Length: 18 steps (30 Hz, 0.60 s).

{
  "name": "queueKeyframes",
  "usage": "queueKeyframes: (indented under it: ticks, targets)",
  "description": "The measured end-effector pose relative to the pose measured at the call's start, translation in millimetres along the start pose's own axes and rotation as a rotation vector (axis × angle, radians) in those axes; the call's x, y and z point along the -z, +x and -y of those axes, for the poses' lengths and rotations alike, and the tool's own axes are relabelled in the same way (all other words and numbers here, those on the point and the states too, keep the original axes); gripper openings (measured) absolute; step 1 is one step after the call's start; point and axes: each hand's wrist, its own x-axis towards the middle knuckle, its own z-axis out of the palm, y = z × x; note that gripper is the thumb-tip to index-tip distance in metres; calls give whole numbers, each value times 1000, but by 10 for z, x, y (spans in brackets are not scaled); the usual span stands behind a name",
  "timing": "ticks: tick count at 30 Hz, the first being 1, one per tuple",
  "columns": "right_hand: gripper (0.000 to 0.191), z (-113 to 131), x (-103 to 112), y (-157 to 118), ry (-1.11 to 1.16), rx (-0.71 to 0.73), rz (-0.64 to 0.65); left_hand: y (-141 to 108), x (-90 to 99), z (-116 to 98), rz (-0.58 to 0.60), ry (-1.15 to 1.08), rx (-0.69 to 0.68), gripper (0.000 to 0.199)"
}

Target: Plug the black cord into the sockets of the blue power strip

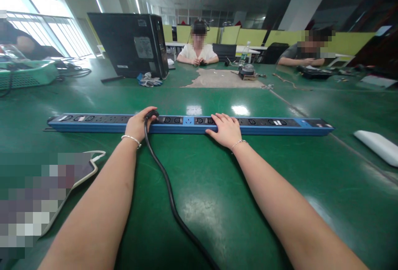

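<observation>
A long blue power strip [264, 130] with black sockets lies across the green table. Fingers of my left hand [139, 124] are wrapped round a black plug [151, 115] at the strip, left of its middle. From the plug a thick black cable [169, 187] runs down toward the bottom edge. My right hand [226, 130] rests on the strip right of the blue centre socket [188, 121], fingers spread over its top and thumb at the near side. Whether the plug is fully seated is hidden by my fingers.
The green table [192, 96] bears a black computer case [133, 46], gloves [149, 80], a green basket [27, 75] at the left, and a white object [377, 145] at the right. A blurred device [46, 195] lies near left. Three people sit around the table.
</observation>
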Motion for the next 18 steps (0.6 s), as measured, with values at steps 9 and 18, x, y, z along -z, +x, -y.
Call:
queueKeyframes:
  ticks: [9,18]
  targets:
    - [60,0,-9,-1,-14,12,-10,-19,1,8,89,105,-69,38]
    - [61,-6,-32,-6,-7,10,-30,-73,51,-11,117,144,-68,38]
